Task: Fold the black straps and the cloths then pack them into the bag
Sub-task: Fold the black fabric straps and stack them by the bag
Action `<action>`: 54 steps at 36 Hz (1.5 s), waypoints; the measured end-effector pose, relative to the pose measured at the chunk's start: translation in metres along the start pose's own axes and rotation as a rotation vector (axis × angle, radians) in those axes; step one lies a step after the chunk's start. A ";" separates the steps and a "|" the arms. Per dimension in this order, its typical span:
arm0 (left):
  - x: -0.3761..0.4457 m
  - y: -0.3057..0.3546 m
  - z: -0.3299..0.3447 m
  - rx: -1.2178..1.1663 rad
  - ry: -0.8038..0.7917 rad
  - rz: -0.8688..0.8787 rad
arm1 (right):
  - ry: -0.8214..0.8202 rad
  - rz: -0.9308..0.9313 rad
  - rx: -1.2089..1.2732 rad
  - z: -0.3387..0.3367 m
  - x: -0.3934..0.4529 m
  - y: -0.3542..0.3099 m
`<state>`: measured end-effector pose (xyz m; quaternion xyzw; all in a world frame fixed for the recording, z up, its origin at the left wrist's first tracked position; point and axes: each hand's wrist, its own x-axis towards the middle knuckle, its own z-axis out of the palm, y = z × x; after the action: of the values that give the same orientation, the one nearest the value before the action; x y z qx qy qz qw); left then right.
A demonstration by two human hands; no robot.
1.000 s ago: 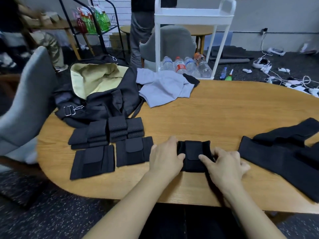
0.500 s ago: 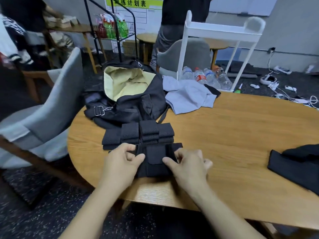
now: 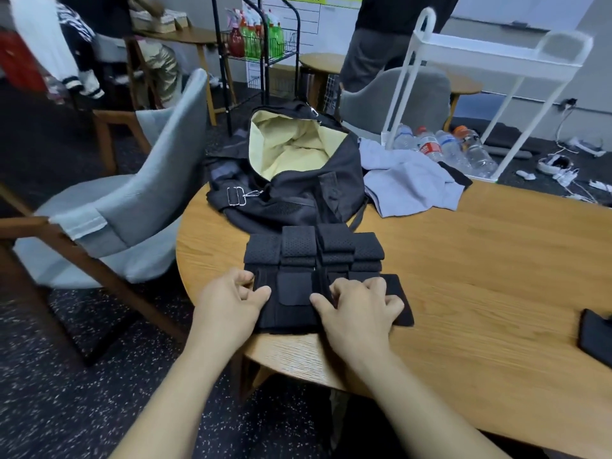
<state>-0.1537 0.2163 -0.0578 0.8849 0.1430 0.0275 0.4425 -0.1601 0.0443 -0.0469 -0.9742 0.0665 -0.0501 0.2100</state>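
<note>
A folded black strap (image 3: 293, 303) lies on top of other folded straps near the table's front left edge. My left hand (image 3: 228, 303) grips its left side with curled fingers, and my right hand (image 3: 357, 308) grips its right side. Just behind it is a row of folded perforated black straps (image 3: 314, 250). The black bag (image 3: 298, 193) stands open behind them, showing its pale yellow lining. A light grey cloth (image 3: 410, 187) lies crumpled to the bag's right. Part of a black cloth (image 3: 596, 336) shows at the right edge.
The wooden table (image 3: 480, 276) has a rounded left end. A grey chair (image 3: 126, 207) stands to its left. Behind the table are a white cart (image 3: 496, 58) with water bottles (image 3: 443, 150) at its foot, another grey chair and a standing person (image 3: 381, 44).
Both hands carried the folded strap leftward across the table and set it on the folded straps in front of the bag. The view turned left with them.
</note>
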 end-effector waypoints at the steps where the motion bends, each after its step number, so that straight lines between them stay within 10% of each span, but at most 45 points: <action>1: 0.001 0.000 0.000 0.020 -0.003 -0.002 | -0.001 0.000 -0.006 0.000 0.000 0.000; 10: 0.001 0.006 0.001 0.190 -0.007 0.024 | 0.053 -0.008 -0.082 0.003 -0.002 0.002; 16: -0.023 -0.005 0.009 0.245 0.256 0.462 | 0.291 -0.331 -0.086 0.010 -0.016 0.010; 25: -0.025 -0.023 0.017 0.391 -0.077 0.658 | 0.229 -0.499 -0.170 0.018 -0.023 0.016; 54: -0.048 0.092 0.121 0.411 -0.131 0.877 | 0.443 -0.199 -0.107 -0.049 -0.011 0.146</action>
<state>-0.1576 0.0572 -0.0547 0.9307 -0.2686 0.1269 0.2134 -0.1925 -0.1054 -0.0639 -0.9509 0.0174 -0.2791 0.1325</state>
